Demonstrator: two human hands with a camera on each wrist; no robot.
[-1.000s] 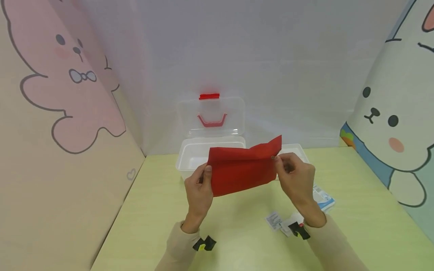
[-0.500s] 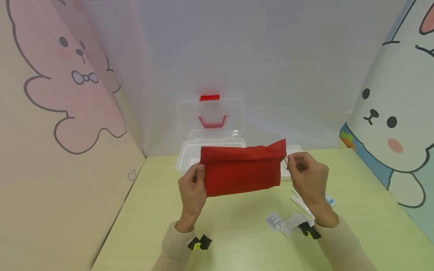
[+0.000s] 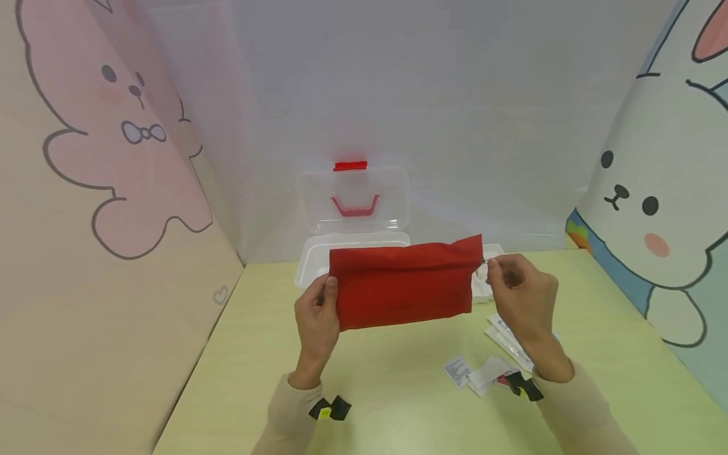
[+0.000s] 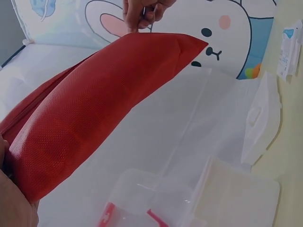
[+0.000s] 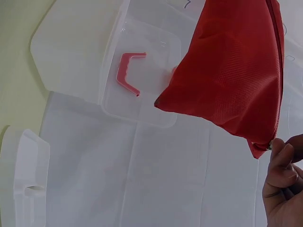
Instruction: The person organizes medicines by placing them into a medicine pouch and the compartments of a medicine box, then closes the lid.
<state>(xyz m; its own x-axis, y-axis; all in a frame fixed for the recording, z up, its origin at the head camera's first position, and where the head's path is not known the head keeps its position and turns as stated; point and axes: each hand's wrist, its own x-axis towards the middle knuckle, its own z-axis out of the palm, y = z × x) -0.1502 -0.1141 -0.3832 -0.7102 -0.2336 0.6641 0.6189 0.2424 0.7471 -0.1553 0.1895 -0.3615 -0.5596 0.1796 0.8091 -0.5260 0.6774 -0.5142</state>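
Observation:
Raised above the table, a red zippered pouch (image 3: 404, 287) spans the gap between my two hands. My left hand (image 3: 316, 325) grips its left end, the thumb lying on the near face. At the opposite end, my right hand (image 3: 527, 300) pinches the zipper pull (image 5: 271, 145) between thumb and finger, right at the pouch's corner. In the left wrist view the pouch (image 4: 94, 99) looks plump, its zipper line (image 4: 35, 101) running along one long side. The right wrist view shows the zipper teeth meeting along the edge. What is inside the pouch is hidden.
Behind the pouch stands a white box (image 3: 304, 262) with its clear lid (image 3: 392, 196) raised, a red handle on it. A smaller white container (image 3: 483, 294) is partly hidden at right. Wrapped packets (image 3: 506, 338) and small paper sachets (image 3: 457, 371) lie at right.
My right hand has moved right, pulling the zipper pull to the pouch's right end. My left hand and the pouch's left end have shifted left, so the pouch is stretched flatter.

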